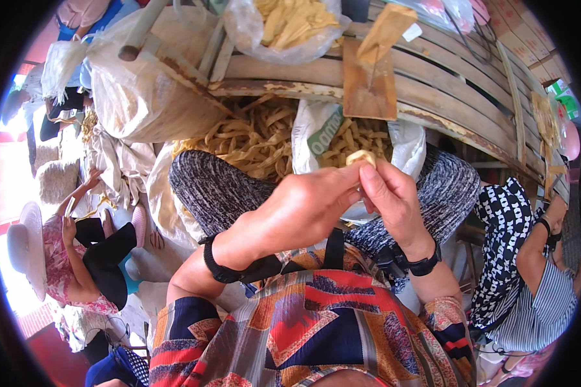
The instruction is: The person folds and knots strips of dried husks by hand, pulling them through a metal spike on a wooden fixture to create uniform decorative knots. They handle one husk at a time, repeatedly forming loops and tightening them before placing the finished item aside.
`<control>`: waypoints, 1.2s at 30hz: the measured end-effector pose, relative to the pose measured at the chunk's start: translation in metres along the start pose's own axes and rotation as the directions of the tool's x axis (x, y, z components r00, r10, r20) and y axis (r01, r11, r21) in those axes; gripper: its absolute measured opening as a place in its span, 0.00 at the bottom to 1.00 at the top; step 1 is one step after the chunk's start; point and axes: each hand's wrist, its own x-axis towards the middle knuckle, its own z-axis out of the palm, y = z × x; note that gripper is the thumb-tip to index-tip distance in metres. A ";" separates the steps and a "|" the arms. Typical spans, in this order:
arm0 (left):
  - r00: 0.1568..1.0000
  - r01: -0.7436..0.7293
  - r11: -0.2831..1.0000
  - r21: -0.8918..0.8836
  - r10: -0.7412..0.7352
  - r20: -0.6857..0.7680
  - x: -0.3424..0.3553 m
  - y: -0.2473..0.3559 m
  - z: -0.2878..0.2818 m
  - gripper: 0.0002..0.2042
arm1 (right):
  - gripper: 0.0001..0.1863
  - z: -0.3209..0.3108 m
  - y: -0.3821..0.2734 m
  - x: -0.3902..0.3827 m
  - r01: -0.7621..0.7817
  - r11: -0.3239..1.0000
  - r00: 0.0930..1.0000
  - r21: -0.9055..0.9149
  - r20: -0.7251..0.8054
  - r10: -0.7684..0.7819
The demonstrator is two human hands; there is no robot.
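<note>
Both hands raised over lap, left hand and right hand pinching one pale yellow strip between fingertips, grip clenched. Below: open sack of strips; slatted wooden surface beyond.

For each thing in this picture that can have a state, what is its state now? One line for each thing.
Left hand: raised, fingertips pinching the small pale yellow strip piece.
Right hand: raised, its grip closed on the same piece.
Small pale yellow strip piece: curled, held between both hands.
White woven sack: open, holding yellow strips.
Clear plastic bag: full of yellow strips, resting on the wooden slat bench.
</note>
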 end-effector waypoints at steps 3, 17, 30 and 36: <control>0.903 0.354 0.762 -0.543 -0.429 -0.014 -0.010 0.010 -0.011 0.11 | 0.12 -0.002 0.003 -0.007 -0.031 0.994 0.999 0.101 -0.027 0.034; 0.892 0.340 0.603 -0.722 -0.449 0.045 -0.026 -0.013 0.013 0.10 | 0.10 0.009 0.021 -0.018 0.193 0.848 0.981 -0.494 0.069 -0.183; 0.899 0.120 -0.107 -0.987 -0.409 0.154 -0.052 -0.033 0.007 0.11 | 0.07 0.031 0.020 0.003 0.688 0.448 0.721 -0.571 0.607 -0.333; 0.933 0.274 0.351 -0.895 -0.323 0.159 -0.058 -0.031 -0.020 0.12 | 0.08 0.037 0.016 0.005 0.508 0.605 0.843 -0.613 0.499 -0.203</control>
